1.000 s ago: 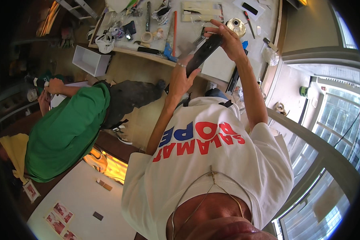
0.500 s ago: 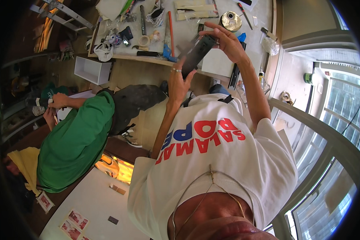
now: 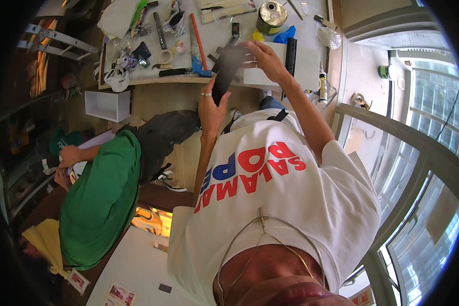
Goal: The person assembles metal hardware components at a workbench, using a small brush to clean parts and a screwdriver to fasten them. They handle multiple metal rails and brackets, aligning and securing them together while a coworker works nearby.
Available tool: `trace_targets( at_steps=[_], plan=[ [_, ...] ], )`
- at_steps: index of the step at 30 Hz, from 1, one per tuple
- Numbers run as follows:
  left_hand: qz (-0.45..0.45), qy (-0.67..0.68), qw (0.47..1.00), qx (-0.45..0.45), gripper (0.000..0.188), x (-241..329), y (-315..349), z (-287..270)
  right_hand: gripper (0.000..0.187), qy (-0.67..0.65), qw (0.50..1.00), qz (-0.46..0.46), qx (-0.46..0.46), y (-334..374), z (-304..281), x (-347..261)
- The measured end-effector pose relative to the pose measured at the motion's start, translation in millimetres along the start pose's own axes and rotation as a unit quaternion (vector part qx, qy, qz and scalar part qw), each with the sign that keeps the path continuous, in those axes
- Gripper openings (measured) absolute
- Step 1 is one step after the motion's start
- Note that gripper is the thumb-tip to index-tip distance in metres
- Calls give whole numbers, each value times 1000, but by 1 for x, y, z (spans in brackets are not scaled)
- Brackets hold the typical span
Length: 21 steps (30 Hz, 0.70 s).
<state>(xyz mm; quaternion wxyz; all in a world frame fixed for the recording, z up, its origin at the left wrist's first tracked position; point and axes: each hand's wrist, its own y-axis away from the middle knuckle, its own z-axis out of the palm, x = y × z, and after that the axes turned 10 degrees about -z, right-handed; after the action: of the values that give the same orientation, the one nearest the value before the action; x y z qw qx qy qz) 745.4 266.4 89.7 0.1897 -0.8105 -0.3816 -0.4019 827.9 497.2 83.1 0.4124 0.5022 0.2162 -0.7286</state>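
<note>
A dark, oblong flat piece (image 3: pixel 228 71), blurred by motion, is held up in front of the workbench's near edge. My left hand (image 3: pixel 212 109), a ring on one finger, is closed around its lower end. At the upper end, my right hand (image 3: pixel 268 61) has its fingers bent against the piece; smearing hides exactly how they grip. Behind my right hand lies a white panel (image 3: pixel 264 75). A black rail (image 3: pixel 290 56) rests on the panel's right part. Near the left hand, a blue and black tool (image 3: pixel 203 70) sits at the bench edge.
On the bench (image 3: pixel 153 80) are a metal can (image 3: pixel 271 18), a red rod (image 3: pixel 198 43), a tape roll (image 3: pixel 166 56) and a sealant tube (image 3: pixel 322 84). A white open box (image 3: pixel 107 105) stands lower left. A person in a green shirt (image 3: pixel 99 199) works at left. Glazed window frames (image 3: pixel 387 132) line the right.
Both hands and the dark piece have shifted left in the picture as the whole view moved. The piece is more blurred, and my right fingers have spread somewhat at its upper end.
</note>
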Motion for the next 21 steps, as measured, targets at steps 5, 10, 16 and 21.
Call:
trace_targets(
  at_steps=[5, 10, 16, 21],
  plan=[
    [-38, 15, 999, -24, 57, -10, 3, 5, 58, 604, 738, -76, 291, 11, -144, 113],
    [-84, 55, 994, -41, 57, -23, 4, 9, 63, 629, 706, 32, 325, 25, -167, 127],
    [-111, 142, 981, -67, 55, -27, -3, 10, 56, 519, 801, 31, 296, 28, -193, 124],
    [-132, 156, 976, -72, 53, -33, -6, 15, 51, 524, 794, 28, 307, 35, -212, 124]
  ],
)
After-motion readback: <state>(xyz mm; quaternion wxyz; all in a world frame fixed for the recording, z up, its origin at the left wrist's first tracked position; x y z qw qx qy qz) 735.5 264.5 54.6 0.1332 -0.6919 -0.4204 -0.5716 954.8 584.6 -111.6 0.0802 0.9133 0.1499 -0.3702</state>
